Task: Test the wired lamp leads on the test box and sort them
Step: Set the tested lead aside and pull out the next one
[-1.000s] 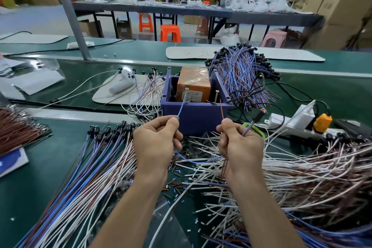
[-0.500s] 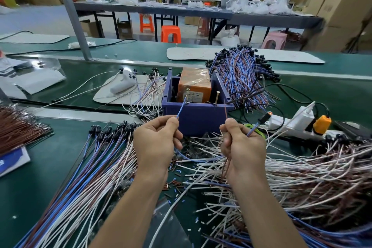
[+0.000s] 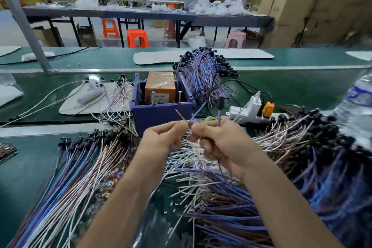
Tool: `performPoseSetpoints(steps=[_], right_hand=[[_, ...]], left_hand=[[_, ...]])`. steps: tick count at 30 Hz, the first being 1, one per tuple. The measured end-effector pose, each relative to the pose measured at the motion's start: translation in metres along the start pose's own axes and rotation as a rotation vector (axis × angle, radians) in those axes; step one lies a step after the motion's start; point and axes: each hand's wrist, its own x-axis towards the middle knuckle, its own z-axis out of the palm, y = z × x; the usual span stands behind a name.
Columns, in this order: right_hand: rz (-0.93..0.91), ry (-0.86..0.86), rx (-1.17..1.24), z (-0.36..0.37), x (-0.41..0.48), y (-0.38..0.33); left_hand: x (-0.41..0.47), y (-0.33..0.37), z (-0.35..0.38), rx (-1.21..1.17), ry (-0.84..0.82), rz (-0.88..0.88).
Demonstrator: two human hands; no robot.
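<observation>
Hands now close together before test box (image 3: 161, 116); earlier apart, wire tips at its screws. Left hand (image 3: 161, 141): fingers pinch wire ends of lamp lead (image 3: 220, 102). Right hand (image 3: 219, 143) grips it, lamp head upright. Tips clear of box.

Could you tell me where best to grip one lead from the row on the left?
Probably pinch its black lamp holder from above: the holders lie side by side at the far end, exposed, while the wires overlap nearer you.
</observation>
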Motion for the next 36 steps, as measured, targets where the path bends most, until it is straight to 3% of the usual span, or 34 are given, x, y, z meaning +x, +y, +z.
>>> performPoseSetpoints(steps=[3, 7, 10, 12, 16, 20, 22, 25, 30, 34, 36], right_hand=[[0.052, 0.026, -0.013, -0.024, -0.026, 0.0], [0.047, 0.147, 0.138, -0.067, -0.063, -0.001], [-0.021, 0.253, 0.127, -0.106, -0.091, -0.005], [-0.008, 0.363, -0.11, -0.129, -0.105, -0.007], [0.09, 0.496, -0.647, -0.163, -0.126, -0.014], [0.128, 0.633, -1.214, -0.18, -0.137, -0.025], [0.086, 0.7, -1.278, -0.184, -0.138, -0.023], [0.105, 0.649, -1.323, -0.19, -0.136, -0.011], [0.149, 0.801, -1.41, -0.194, -0.133, 0.007], [-0.213, 0.955, -1.426, -0.177, -0.144, 0.018], [-0.34, 0.875, -1.291, -0.156, -0.144, 0.025]], left_hand=[[-0.005, 0.0, 0.019, 0.106, -0.025, -0.051], [-0.004, 0.007, 0.04, 0.143, 0.099, -0.136], [-0.012, 0.01, 0.049, 0.393, 0.126, -0.091], [-0.021, 0.009, 0.054, 0.637, 0.128, -0.041], [-0.036, 0.008, 0.068, 0.869, 0.034, -0.029], [-0.05, 0.001, 0.09, 0.896, -0.102, -0.08], [-0.054, -0.004, 0.096, 0.883, -0.136, -0.076], [-0.057, -0.009, 0.093, 0.936, -0.151, -0.051], [-0.057, -0.012, 0.079, 1.102, -0.046, -0.033], [-0.057, -0.015, 0.066, 0.915, -0.173, -0.061], [-0.058, -0.014, 0.061, 0.81, -0.231, -0.078]])
